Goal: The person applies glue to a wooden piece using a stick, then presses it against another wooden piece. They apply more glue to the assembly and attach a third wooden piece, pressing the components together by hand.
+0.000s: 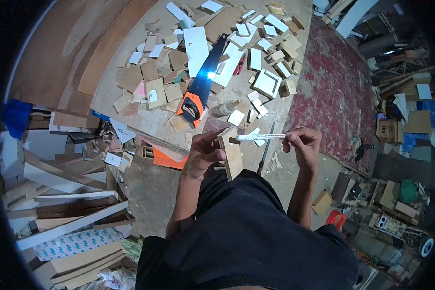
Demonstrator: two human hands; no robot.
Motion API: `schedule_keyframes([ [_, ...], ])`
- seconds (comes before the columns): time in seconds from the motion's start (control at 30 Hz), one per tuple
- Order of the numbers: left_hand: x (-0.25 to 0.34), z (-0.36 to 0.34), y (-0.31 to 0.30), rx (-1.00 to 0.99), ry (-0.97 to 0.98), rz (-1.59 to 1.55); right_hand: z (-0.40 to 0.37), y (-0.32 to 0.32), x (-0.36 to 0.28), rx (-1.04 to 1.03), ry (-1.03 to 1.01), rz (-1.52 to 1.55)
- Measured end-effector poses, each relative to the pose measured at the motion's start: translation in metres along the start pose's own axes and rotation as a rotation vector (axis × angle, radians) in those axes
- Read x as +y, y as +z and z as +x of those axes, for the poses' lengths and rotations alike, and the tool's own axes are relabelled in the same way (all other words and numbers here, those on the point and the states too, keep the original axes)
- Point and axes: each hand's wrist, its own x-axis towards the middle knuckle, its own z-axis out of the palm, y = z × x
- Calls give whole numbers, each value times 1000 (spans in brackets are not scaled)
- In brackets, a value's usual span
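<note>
My left hand (202,153) grips a small wooden block (234,162) by its left side, holding it tilted in front of my lap. Between the fingertips of my right hand (304,144) is a thin stick (263,137) with a whitish coating, thickest at its left end. That coated end overlaps the upper part of the block in this view. Just beyond the hands, a small clear cup (222,110) stands on the worktable (152,123) among wood offcuts. A hand saw (210,72) with an orange and black handle lies farther back.
Many white and brown wood offcuts (179,59) cover the table, with a red tool (239,64) among them. Long boards (77,224) are stacked at the left. A red, worn panel (336,92) lies to the right, and mixed scrap (396,212) fills the right side.
</note>
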Motion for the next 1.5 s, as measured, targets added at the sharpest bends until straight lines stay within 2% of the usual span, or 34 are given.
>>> schedule_keyframes([
  [0.07, 3, 3, -3, 2, -40, 0, 0, 6, 2, 15, 2, 4],
  [0.17, 6, 9, -8, 10, 56, -20, 2, 15, 7, 18, 35, -14],
  [0.3, 18, 16, -22, -101, 3, -52, 5, 21, 17, 49, 120, -29],
  [0.47, 22, 21, -33, -145, -46, -20, 12, 35, 16, 89, 240, 202],
  [0.53, 19, 22, -33, -154, -27, 46, 16, 40, 19, 77, 260, 164],
  [0.67, 17, 21, -36, -191, -26, -23, 21, 40, 24, 39, 267, 41],
  [0.8, 18, 19, -34, -166, 2, -54, 25, 31, 30, -16, 231, 20],
  [0.9, 11, 15, -42, -14, 45, -101, 28, 16, 38, 81, 261, 111],
  [0.93, 5, 12, -44, 94, 105, -134, 31, 10, 44, 84, 260, 114],
  [1.0, 5, 2, -53, 256, 115, -77, 40, -3, 62, 201, 242, -209],
  [1.03, 9, 0, -53, 319, 154, -82, 45, -9, 71, 220, 288, -239],
  [1.07, 9, -7, -61, 316, 155, -108, 49, -13, 80, 232, 343, -434],
  [1.13, 4, -21, -82, 377, 144, -101, 59, -16, 107, 250, 366, -554],
  [1.23, 4, -31, -92, 454, 164, -82, 72, -10, 137, 179, 294, -894],
  [1.33, 4, -36, -90, 513, 169, -81, 86, 2, 159, 44, 181, -1044],
  [1.4, 4, -35, -89, 503, 159, -68, 93, 3, 197, 40, 106, -1023],
  [1.43, 3, -36, -88, 494, 143, -55, 97, 12, 202, 51, 69, -1139],
  [1.5, -4, -39, -90, 515, 156, -53, 100, 23, 212, 40, 106, -1145],
])
